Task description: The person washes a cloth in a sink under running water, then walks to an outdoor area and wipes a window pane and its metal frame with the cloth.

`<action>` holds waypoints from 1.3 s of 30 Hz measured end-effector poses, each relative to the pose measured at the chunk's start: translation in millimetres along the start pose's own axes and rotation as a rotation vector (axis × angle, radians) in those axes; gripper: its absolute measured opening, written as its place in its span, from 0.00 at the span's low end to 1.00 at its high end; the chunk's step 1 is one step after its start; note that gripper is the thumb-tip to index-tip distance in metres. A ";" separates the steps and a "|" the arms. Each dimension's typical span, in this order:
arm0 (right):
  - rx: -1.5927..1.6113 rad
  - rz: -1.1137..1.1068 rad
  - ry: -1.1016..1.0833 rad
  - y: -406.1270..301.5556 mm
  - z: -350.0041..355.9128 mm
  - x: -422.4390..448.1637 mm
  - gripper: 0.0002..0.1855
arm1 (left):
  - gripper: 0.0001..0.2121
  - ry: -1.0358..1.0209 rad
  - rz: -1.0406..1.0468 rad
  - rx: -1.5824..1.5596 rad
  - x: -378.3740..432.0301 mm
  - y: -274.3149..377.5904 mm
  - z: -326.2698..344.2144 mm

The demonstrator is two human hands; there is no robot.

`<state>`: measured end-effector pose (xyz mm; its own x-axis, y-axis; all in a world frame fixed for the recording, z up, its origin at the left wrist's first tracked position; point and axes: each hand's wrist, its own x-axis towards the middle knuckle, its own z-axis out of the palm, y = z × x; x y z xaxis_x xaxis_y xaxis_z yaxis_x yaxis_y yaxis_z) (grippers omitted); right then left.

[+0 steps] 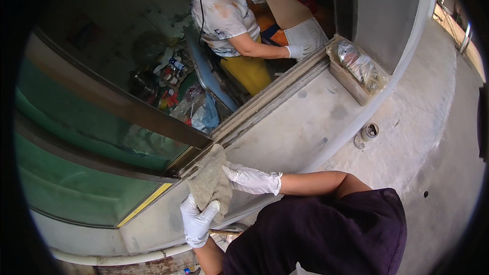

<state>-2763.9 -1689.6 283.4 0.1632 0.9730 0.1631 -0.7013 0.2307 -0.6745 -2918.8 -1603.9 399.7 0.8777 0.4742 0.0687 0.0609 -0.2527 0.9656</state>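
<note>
Both my hands wear white gloves and hold a grey-beige cloth between them, in front of the window frame's lower corner. My left hand grips the cloth's lower left part, with the thumb on top. On the cloth's right edge is my right hand, its fingers partly hidden behind the fabric. The cloth's upper end lies by the sliding-window track. Beyond the opening, a co-worker in white gloves holds a brown cardboard sheet and a printed sheet.
A plastic box with bagged things stands on the sill. An opened can stands on the concrete to the right. Green-tinted window glass is at the left. Indoors, a blue-edged table stands beside piled clutter.
</note>
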 end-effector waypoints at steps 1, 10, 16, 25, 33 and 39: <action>-0.023 -0.018 0.023 3.9 -11.1 5.9 0.40 | 0.19 0.005 -0.011 -0.001 1.2 3.2 2.9; 0.224 -0.235 0.021 -64.2 17.4 0.0 0.40 | 0.19 -0.073 0.049 0.595 -6.2 -1.2 13.3; 0.275 -0.259 -0.002 -62.3 21.1 14.2 0.41 | 0.21 -0.067 0.009 0.286 0.8 -22.9 4.7; 0.102 -0.317 -0.239 -52.7 44.0 13.9 0.45 | 0.31 0.084 -0.107 -1.006 5.5 -63.6 33.4; -0.596 -0.268 0.149 -49.3 -0.7 6.2 0.41 | 0.24 0.522 -0.063 -0.810 10.0 -54.4 3.5; -0.540 -0.239 0.193 -35.1 -12.8 9.6 0.34 | 0.20 0.583 0.038 -0.408 13.1 -23.7 7.3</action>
<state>-2728.8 -1688.3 299.5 0.4299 0.8659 0.2557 -0.1881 0.3629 -0.9126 -2905.3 -1597.9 375.9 0.4714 0.8741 0.1170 -0.2478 0.0040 0.9688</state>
